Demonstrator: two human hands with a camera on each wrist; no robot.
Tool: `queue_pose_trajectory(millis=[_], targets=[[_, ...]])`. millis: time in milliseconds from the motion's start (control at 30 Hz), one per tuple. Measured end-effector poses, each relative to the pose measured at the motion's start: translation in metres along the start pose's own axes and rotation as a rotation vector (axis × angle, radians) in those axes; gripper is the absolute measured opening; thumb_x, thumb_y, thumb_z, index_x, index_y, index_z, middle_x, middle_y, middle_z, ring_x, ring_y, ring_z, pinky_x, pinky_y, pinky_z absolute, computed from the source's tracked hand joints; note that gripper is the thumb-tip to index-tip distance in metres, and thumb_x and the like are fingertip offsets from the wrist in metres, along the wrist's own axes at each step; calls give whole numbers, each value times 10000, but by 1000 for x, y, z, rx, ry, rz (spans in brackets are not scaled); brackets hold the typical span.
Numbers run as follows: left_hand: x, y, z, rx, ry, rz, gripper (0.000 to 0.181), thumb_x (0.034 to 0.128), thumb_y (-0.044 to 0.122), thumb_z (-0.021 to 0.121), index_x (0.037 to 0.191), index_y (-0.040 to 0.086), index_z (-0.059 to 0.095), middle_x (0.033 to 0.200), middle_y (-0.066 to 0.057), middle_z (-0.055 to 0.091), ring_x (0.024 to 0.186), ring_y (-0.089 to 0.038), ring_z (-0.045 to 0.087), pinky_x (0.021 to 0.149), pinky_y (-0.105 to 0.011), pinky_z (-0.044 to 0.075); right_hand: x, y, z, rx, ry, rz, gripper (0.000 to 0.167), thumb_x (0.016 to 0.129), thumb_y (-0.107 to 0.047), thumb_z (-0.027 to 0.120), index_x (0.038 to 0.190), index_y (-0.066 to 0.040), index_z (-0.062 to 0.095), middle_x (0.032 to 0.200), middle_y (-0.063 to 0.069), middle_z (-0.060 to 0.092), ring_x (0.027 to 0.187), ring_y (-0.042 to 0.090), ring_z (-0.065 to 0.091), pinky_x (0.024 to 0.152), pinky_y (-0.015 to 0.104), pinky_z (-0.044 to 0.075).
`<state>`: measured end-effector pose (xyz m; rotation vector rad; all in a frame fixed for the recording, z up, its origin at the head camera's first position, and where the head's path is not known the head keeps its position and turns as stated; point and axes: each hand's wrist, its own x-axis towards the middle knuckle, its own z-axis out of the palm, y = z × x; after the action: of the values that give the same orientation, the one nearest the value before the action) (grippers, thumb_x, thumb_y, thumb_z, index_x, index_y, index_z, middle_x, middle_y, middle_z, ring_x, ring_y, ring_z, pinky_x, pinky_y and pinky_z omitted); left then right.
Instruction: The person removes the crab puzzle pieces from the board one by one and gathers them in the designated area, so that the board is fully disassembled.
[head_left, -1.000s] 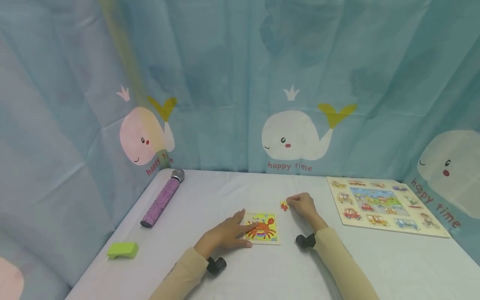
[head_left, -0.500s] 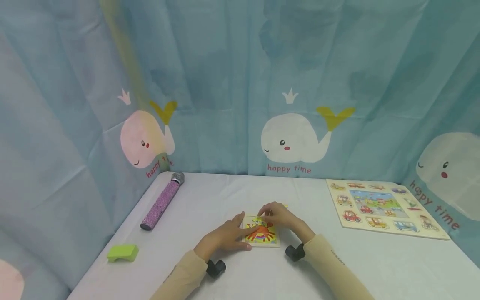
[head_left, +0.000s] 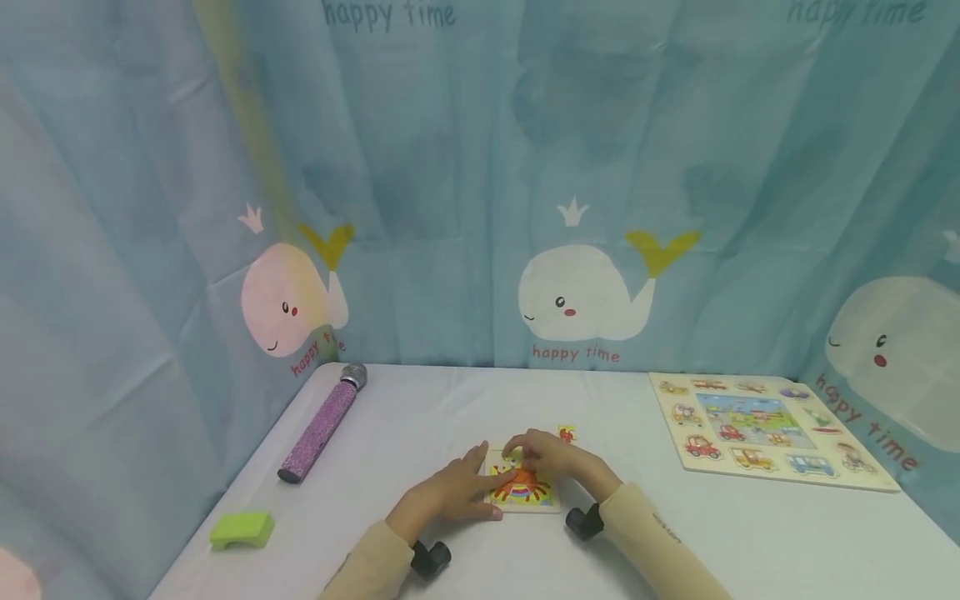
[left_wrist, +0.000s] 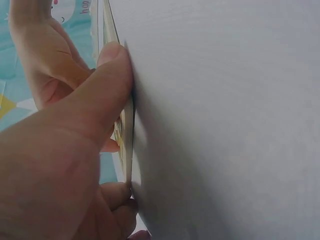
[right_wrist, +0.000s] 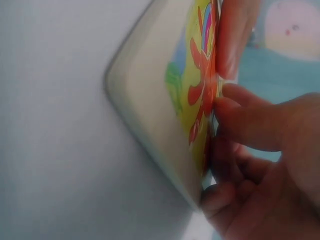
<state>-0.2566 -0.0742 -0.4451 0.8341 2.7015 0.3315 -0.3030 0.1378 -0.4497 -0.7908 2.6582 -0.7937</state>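
A square crab puzzle (head_left: 521,507) in a pale wooden frame lies flat on the white table. My left hand (head_left: 448,492) holds its left side: the thumb (left_wrist: 114,62) lies along the near edge, and one finger rests on the crab picture. Over the upper right part of the picture is my right hand (head_left: 546,454), its fingers bent down onto the surface. Its thumb and index tips are close together in the right wrist view; whether a piece is between them is hidden. Just behind that hand lies a small loose puzzle piece (head_left: 567,433), yellow and red.
On the right lies a larger wooden vehicle puzzle board (head_left: 750,468). A purple glittery microphone (head_left: 318,433) and a green arched block (head_left: 242,530) are on the left. A blue whale-print curtain (head_left: 420,275) encloses the table's back and sides.
My right hand has left the loose piece and moved left onto the crab puzzle, its fingers now reaching further across. The left hand stays on the puzzle. The head view has tilted up slightly.
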Motion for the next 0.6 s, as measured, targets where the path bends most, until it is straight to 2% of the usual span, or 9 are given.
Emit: queue_pose_trajectory(millis=[200,300,600], targets=[[-2,1,-1,20,4,12,609,806,551,566,1369,461,350,1534,-170,151,1381,-380,231,1068,-565,281,1,-3,1,-26,9,-25,328,867,26,539,1102,-193,606,913,-5,533,806,146,474,762,335,467],[-2,1,-1,27,7,21,613,807,554,562,1373,445,354,1533,-171,154,1397,-351,209,1098,-538,248,1,-3,1,-37,14,-32,323,867,26,541,1101,-188,604,912,0,531,797,140,475,748,318,472],[-2,1,0,27,12,2,617,798,563,566,1367,464,350,1534,-166,154,1376,-387,243,1061,-571,290,1,-4,2,-63,31,-22,334,858,22,542,1077,-222,603,921,37,464,791,139,453,715,271,441]])
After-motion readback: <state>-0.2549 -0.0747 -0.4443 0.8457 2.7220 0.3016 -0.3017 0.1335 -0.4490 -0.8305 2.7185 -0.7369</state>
